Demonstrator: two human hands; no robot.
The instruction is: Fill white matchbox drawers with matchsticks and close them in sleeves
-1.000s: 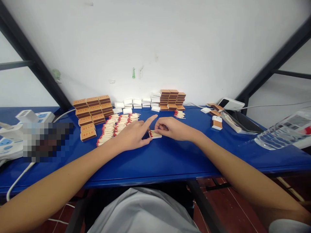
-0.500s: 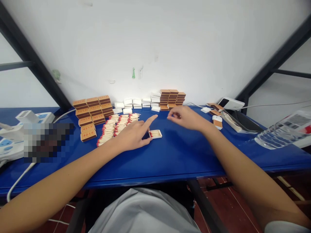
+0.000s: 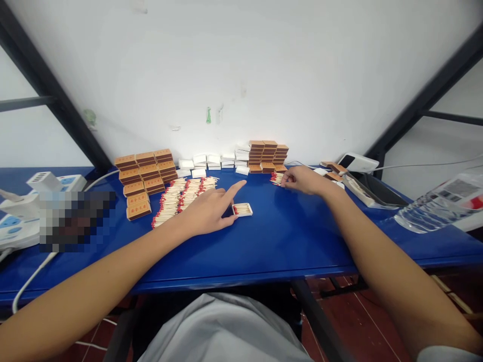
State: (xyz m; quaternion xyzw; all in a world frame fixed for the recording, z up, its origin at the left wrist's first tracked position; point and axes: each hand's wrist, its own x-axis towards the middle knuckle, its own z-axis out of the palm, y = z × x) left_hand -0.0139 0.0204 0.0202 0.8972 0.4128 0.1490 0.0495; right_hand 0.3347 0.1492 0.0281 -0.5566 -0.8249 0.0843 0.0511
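My left hand (image 3: pixel 209 208) rests on the blue table (image 3: pixel 287 241), index finger stretched out, thumb and curled fingers holding the left end of a small white matchbox tray (image 3: pixel 242 209) with a few red-tipped matches in it. My right hand (image 3: pixel 304 179) is out at the back right, fingers pinched on a small bundle of loose matches (image 3: pixel 276 177) lying on the table. A long pile of red-tipped matches (image 3: pixel 181 197) lies just left of my left hand.
Stacks of brown matchbox sleeves stand at the back left (image 3: pixel 145 173) and back centre (image 3: pixel 267 155), with white empty trays (image 3: pixel 211 162) between them. A power strip (image 3: pixel 22 216) is at left; a phone (image 3: pixel 372 183), a white device (image 3: pixel 358 162) and a plastic bottle (image 3: pixel 437 206) at right.
My right hand left the tray in front of me and reached back and right to the small bundle of matches. The left hand stayed on the tray.
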